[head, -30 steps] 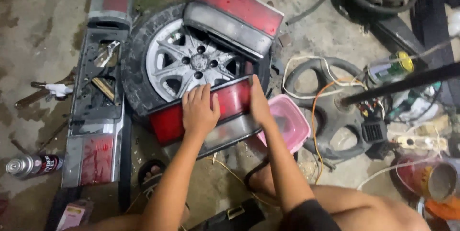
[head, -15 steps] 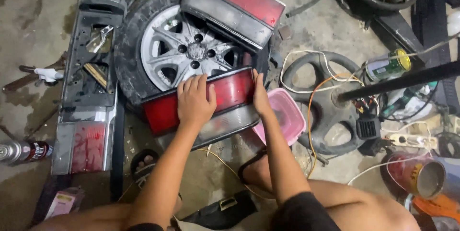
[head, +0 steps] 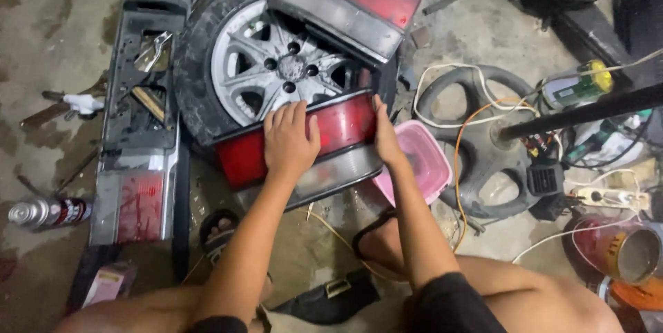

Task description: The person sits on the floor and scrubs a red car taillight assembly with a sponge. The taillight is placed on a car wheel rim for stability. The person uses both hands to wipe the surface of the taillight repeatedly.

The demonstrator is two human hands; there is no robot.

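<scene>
My left hand (head: pixel 290 139) presses flat on the red tail light (head: pixel 345 126); my right hand (head: pixel 385 141) grips its end, against the wheel (head: pixel 276 63).

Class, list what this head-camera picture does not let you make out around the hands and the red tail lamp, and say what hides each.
Head view:
- Red tail lamp: middle hidden under the left hand.
- Right hand: fingers curl out of sight behind the lamp's end.
- Wheel: lower rim covered by the lamp.
- Pink tub: contents blurred.
- Spray can: label too small.
</scene>
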